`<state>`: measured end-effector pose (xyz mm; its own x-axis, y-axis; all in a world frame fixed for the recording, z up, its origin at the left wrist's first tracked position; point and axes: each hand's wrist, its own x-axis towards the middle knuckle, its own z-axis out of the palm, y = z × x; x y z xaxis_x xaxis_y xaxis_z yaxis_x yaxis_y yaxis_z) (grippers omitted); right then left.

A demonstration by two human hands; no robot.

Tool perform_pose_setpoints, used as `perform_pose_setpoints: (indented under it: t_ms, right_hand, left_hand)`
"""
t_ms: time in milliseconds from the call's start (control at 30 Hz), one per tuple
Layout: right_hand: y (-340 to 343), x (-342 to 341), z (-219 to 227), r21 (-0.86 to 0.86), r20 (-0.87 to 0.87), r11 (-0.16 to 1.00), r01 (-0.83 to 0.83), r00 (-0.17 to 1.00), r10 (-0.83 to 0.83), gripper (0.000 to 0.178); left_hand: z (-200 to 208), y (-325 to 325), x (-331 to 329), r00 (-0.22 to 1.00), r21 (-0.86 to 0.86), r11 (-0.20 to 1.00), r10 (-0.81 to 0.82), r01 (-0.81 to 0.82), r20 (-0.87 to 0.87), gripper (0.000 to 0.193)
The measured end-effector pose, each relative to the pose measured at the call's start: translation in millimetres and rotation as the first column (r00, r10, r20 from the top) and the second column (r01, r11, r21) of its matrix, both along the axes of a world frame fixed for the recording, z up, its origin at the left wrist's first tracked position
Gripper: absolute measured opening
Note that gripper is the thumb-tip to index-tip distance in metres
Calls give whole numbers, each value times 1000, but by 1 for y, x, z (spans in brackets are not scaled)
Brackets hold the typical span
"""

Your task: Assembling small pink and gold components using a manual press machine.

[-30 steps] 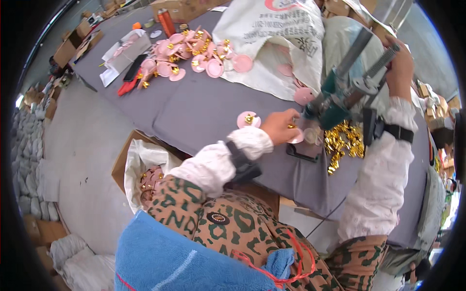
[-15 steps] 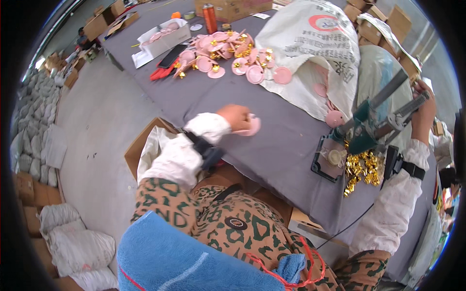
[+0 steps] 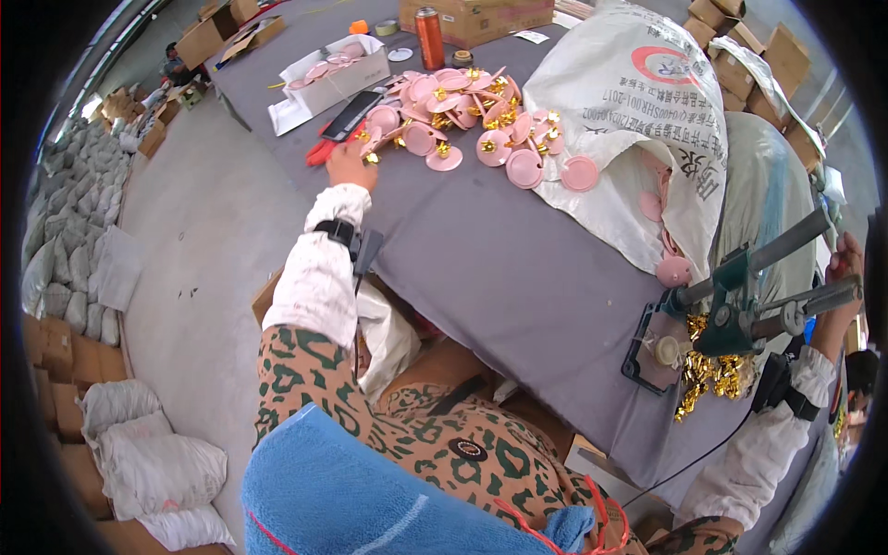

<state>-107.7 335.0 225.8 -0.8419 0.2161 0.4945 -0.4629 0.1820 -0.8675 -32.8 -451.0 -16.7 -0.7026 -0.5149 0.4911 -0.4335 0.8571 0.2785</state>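
My left hand [image 3: 351, 167] reaches to the left end of a pile of pink discs [image 3: 422, 139], many bearing gold ribbon bows. Its bent fingers close on a pink disc [image 3: 369, 140] there, partly covered by the fingers. At the right, my right hand [image 3: 843, 261] is wrapped round the lever end of a green hand press [image 3: 726, 310], with part of the grip hidden. A pale round piece [image 3: 668, 351] sits on the press base. Gold bows [image 3: 714, 377] lie heaped beside the base.
A white woven sack [image 3: 618, 88] spills pink discs onto the grey-covered table [image 3: 499, 250]. At the far left are a white box [image 3: 338, 74], a dark phone [image 3: 352, 116] and red-handled tool [image 3: 319, 153]. An orange can [image 3: 429, 39] stands before a carton [image 3: 476, 20]. A cable hangs near my right forearm.
My left hand has moved from the near table edge, where it was at a pink disc, forward and left to the pile. My right hand stays at the press lever. The whole view has shifted.
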Motion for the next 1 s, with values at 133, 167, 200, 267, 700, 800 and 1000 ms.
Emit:
perform_pose_setpoints:
  t_ms: [133,167,200,267,700,800,1000]
  right_hand:
    - [-15,14,4,16,7,999,52,999,-52,33]
    - [-50,25,5,11,-41,985,171,984,-171,32]
    - [-48,25,4,22,-35,982,187,982,-186,32]
    - [-48,30,8,206,-44,978,37,999,-29,31]
    - [-32,16,14,-2,13,984,179,984,-179,24]
    - [-42,23,3,131,-148,984,117,984,-98,29]
    - [-53,15,4,-53,-140,995,85,986,-91,31]
  left_hand:
    - [-13,-36,-67,988,77,997,6,-18,151,49]
    - [-10,-31,-78,971,71,996,44,-63,236,46]
    - [-5,-28,-85,938,191,978,17,-89,346,55]
    - [-28,-78,-93,928,353,936,-114,-20,354,67]
    - [-24,112,-121,889,301,855,-455,422,47,59]
    - [-19,166,-100,858,350,791,-507,501,-83,46]
    - [-31,194,-69,871,326,808,-439,490,-220,24]
